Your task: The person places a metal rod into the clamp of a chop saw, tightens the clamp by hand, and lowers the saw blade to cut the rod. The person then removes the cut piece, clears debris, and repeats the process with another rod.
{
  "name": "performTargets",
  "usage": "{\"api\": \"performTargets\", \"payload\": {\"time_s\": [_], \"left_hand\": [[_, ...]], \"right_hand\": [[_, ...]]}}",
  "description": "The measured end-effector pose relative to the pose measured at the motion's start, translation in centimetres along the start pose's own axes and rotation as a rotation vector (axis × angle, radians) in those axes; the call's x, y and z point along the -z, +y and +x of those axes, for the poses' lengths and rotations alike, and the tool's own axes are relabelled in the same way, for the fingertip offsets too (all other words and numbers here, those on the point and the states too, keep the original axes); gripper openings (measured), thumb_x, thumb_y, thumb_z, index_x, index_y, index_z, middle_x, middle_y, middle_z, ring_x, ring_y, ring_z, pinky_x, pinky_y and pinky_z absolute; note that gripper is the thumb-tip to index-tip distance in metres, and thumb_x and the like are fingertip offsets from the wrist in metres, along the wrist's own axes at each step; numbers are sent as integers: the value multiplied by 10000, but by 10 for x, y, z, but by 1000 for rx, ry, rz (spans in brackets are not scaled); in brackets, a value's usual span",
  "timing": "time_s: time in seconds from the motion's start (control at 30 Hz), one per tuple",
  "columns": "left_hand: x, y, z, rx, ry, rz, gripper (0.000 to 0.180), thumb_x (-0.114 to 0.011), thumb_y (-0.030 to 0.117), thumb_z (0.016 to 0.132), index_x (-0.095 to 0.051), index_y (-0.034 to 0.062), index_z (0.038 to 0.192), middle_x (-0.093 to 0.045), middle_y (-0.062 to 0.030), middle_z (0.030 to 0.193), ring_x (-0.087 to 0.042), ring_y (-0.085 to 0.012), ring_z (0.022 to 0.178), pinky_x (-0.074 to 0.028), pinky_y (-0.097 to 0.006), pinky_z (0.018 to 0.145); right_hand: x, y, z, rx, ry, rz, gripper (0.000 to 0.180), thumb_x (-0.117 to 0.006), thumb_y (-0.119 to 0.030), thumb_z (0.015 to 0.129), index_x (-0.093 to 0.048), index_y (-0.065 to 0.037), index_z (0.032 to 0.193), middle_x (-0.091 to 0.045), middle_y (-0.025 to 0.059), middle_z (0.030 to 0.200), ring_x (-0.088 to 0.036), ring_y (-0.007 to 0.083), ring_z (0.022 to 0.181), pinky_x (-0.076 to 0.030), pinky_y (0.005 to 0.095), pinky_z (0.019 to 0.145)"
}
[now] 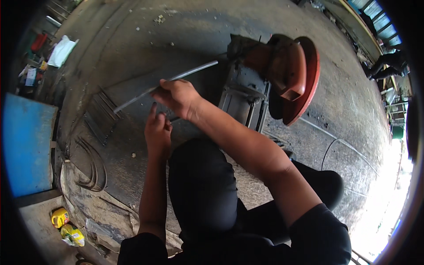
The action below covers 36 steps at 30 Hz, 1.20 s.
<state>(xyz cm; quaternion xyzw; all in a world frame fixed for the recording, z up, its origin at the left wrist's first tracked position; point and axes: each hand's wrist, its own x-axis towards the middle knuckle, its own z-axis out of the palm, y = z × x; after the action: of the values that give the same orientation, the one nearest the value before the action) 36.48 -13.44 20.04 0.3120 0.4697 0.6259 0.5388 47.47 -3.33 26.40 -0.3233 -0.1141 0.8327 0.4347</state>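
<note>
My right hand (179, 95) is closed around a straight silver metal bar (194, 71), which slants from lower left to upper right. My left hand (158, 130) is just below it, apart from the bar, index finger raised and the others loosely bent; nothing shows in it. Right of my hands stands a cut-off saw with a red round guard (312, 84), an orange-brown housing (287, 66) and a grey metal base (243, 86). The bar's far end points toward this saw. Under its lower end, a bundle of thin metal bars (100, 115) lies on the floor.
Curved metal strips (94, 170) lie at the left, near a blue panel (28, 143). Yellow containers (60, 217) sit at the lower left. A white sack (62, 51) lies at the far left. A thin cable (326, 154) curves over the floor. Another person's legs (386, 64) show at the far right.
</note>
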Motion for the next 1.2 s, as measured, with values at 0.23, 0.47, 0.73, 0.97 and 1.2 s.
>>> {"api": "performTargets", "payload": {"time_s": [0.23,0.47,0.73,0.97,1.2], "left_hand": [[-102,102,-16,-129,-394,-629,531,-541,410,922,-412,113,1343,-475,-34,1342,-448,-143,1236,-370,-346,1077],[-274,88,-46,-46,-681,-480,341,-538,312,954,-552,130,1241,-634,-25,1103,-607,-139,974,-498,-313,812],[-349,2,-87,286,-718,-280,265,-579,170,940,-594,37,1168,-637,-33,1006,-603,-101,880,-510,-269,778],[-357,-4,-79,162,-683,-167,199,-623,218,916,-618,38,1000,-634,-36,887,-605,-100,804,-506,-253,746],[-361,-5,-63,101,-702,-112,257,-599,283,931,-585,44,1027,-601,-13,831,-578,-91,770,-489,-242,723]], "right_hand": [[-73,-68,-147,262,-268,-11,134,-541,-126,950,-511,-7,1006,-596,146,977,-640,231,874,-568,330,739],[18,-167,-260,680,-55,-121,178,-478,-128,974,-523,38,1017,-607,134,972,-623,197,899,-524,301,815],[161,-187,-313,672,52,209,186,-427,-138,990,-470,38,1029,-559,156,1038,-605,273,1025,-491,371,948],[176,-190,-297,636,199,215,186,-465,-210,991,-459,-23,990,-583,100,924,-626,230,969,-515,342,895],[167,-185,-282,653,235,237,263,-489,-267,987,-489,-55,831,-592,75,816,-640,200,860,-517,331,801]]}}
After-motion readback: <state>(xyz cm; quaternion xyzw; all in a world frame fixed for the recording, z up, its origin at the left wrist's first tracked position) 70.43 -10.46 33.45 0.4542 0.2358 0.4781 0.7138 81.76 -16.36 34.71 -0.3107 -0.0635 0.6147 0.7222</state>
